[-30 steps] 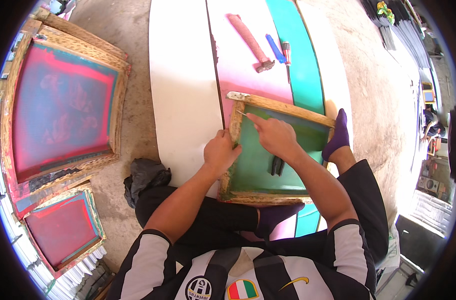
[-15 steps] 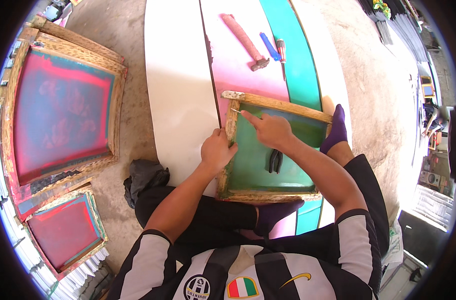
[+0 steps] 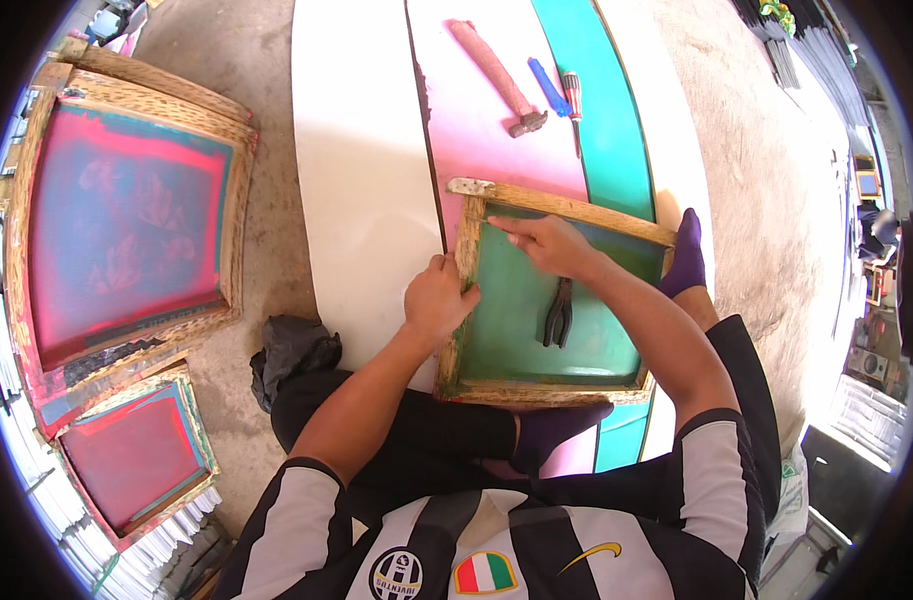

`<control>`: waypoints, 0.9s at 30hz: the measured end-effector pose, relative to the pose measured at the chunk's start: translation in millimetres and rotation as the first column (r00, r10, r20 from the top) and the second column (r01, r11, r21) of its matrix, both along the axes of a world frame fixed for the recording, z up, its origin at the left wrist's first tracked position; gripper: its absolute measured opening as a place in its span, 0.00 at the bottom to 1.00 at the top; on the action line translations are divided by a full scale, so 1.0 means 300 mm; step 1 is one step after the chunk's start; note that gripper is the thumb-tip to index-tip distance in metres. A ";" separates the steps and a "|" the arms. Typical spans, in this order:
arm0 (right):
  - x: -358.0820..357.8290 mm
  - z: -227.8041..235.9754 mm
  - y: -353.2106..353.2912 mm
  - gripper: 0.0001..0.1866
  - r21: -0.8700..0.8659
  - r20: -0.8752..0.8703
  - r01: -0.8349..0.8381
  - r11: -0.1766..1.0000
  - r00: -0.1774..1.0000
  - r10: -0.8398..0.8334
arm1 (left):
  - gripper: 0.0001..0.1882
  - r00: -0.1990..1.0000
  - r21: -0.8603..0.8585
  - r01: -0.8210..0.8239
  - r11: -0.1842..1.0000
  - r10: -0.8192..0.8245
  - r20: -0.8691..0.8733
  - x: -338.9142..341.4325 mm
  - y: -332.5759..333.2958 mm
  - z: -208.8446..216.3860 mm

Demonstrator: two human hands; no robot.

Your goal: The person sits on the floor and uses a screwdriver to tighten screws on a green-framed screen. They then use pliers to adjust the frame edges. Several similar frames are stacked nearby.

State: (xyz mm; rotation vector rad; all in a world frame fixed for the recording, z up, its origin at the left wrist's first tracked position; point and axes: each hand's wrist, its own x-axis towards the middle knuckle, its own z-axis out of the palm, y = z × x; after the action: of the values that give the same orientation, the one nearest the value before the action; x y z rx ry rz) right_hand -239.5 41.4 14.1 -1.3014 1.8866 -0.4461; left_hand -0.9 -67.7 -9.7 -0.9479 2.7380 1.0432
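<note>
A wooden screen-printing frame [image 3: 566, 204] with green mesh lies tilted between my feet. My left hand [image 3: 439, 300] grips its left rail, thumb over the wood and fingers curled along the outer side. Over the mesh near the upper left corner is my right hand [image 3: 548, 245], index finger stretched toward the left rail and the other fingers curled in. A thin sliver shows at its fingertip, too small to name. Black-handled pliers [image 3: 556, 318] rest on the green mesh, beside my right forearm. My socked foot [image 3: 685, 255] touches the frame's right end.
Beyond the frame, a hammer [image 3: 496, 75], a blue-handled tool [image 3: 548, 88] and a screwdriver [image 3: 573, 105] lie on the striped white, pink and teal board [image 3: 366, 130]. Larger pink-and-blue screen frames [image 3: 241, 180] stand at left. A black plastic bag [image 3: 294, 355] sits by my left knee.
My right hand has shifted slightly, its fingertip now a little right of the left rail. More of the pliers shows as my forearm moved right. My left hand keeps its grip.
</note>
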 end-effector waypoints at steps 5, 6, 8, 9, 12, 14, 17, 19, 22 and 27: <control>-0.074 -0.080 -0.018 0.24 -0.059 0.348 0.038 0.997 0.937 -0.015 | 0.32 1.000 0.048 -0.026 0.998 0.027 -0.005 -0.010 -0.011 0.001; -0.077 -0.071 -0.021 0.24 -0.056 0.329 0.029 0.998 0.944 -0.009 | 0.33 1.000 0.044 -0.010 0.999 0.010 0.004 -0.010 -0.014 0.002; -0.075 -0.050 -0.018 0.25 -0.048 0.290 0.012 0.999 0.957 0.002 | 0.36 0.999 0.037 0.024 0.999 -0.025 0.022 -0.014 -0.019 0.007; -0.056 -0.027 -0.019 0.24 -0.043 0.113 -0.015 0.999 0.993 0.020 | 0.36 1.000 0.043 0.015 0.999 -0.015 0.020 -0.011 -0.024 0.010; 0.039 0.031 0.011 0.22 -0.073 -0.329 -0.012 0.997 0.944 -0.012 | 0.36 1.000 0.063 -0.004 0.998 0.003 0.015 -0.006 -0.023 0.015; 0.091 -0.001 0.027 0.20 -0.199 -0.468 0.068 0.978 0.870 -0.155 | 0.36 1.000 0.066 -0.011 0.998 0.010 0.023 -0.007 -0.019 0.007; 0.126 -0.022 0.018 0.20 -0.148 -0.591 0.053 0.988 0.796 -0.131 | 0.36 1.000 0.054 -0.018 0.998 0.017 0.021 -0.003 -0.015 0.002; 0.133 -0.042 0.015 0.21 -0.175 -0.682 0.021 0.984 0.719 -0.136 | 0.36 0.999 0.063 -0.018 0.998 0.016 0.033 -0.011 -0.011 0.015; 0.126 -0.054 0.006 0.24 -0.170 -0.715 -0.009 0.985 0.689 -0.117 | 0.36 0.999 0.057 -0.026 0.998 0.025 0.019 -0.009 -0.006 0.003; 0.065 -0.016 -0.031 0.29 -0.010 -0.552 0.044 0.999 0.833 -0.043 | 0.32 0.998 0.057 -0.050 0.997 0.053 -0.038 -0.006 0.000 -0.013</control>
State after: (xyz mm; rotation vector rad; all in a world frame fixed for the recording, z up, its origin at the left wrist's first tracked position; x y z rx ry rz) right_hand -220.1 32.0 9.4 -1.4981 2.3918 -0.0807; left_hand -2.7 -67.8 -13.6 -1.0054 2.7133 1.1523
